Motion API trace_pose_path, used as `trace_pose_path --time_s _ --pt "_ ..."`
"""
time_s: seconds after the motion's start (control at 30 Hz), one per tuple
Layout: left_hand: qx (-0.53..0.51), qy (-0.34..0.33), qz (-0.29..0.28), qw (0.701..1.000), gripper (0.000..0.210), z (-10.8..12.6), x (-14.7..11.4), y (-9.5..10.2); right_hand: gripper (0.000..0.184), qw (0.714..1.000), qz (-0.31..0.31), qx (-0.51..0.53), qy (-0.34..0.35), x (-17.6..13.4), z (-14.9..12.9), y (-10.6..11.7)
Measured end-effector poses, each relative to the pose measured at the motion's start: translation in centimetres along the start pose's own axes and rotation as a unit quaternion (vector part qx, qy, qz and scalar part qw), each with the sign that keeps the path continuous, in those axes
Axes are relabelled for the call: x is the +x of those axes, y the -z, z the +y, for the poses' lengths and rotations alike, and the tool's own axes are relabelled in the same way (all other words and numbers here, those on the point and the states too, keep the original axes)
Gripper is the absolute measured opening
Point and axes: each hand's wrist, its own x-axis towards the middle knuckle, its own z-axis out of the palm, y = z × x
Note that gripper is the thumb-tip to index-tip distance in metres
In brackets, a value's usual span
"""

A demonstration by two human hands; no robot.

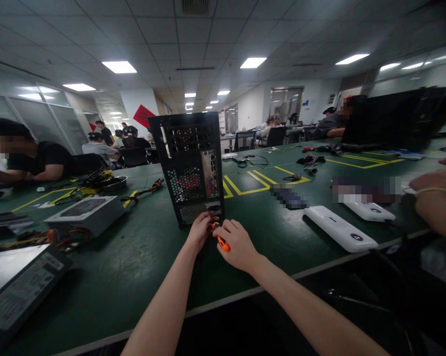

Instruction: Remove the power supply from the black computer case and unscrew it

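Observation:
A black computer case stands upright on the green table, its perforated rear panel and ports facing me. My right hand is closed around the orange-and-black handle of a screwdriver, close to the lower right corner of that panel. My left hand is just left of it, with fingertips pinched together by the front of the screwdriver at the case's lower edge. Whatever those fingertips hold is too small and hidden to make out. The screwdriver's tip is also hard to see.
Power supply units with loose cables lie on the left. White power banks and a blurred phone-like object lie on the right. Another person's arm rests at the right edge. A black monitor stands behind. Yellow tape marks the table.

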Motion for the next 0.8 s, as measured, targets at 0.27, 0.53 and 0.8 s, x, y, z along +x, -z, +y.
trace_pose_path --time_s 0.27,0.53,0.8 --pt "-0.037 0.016 -0.011 0.999 0.022 0.06 0.41 0.36 0.015 0.994 0.024 0.075 -0.070 0.09 -0.13 0.34" --pt "-0.044 0.008 -0.009 0.999 0.022 0.04 0.34 0.43 0.009 0.999 0.017 0.029 -0.021 0.15 -0.14 0.49" --pt "-0.046 0.007 -0.013 0.999 0.021 -0.04 0.47 0.43 0.017 0.999 0.007 0.039 -0.017 -0.01 0.25 0.13"
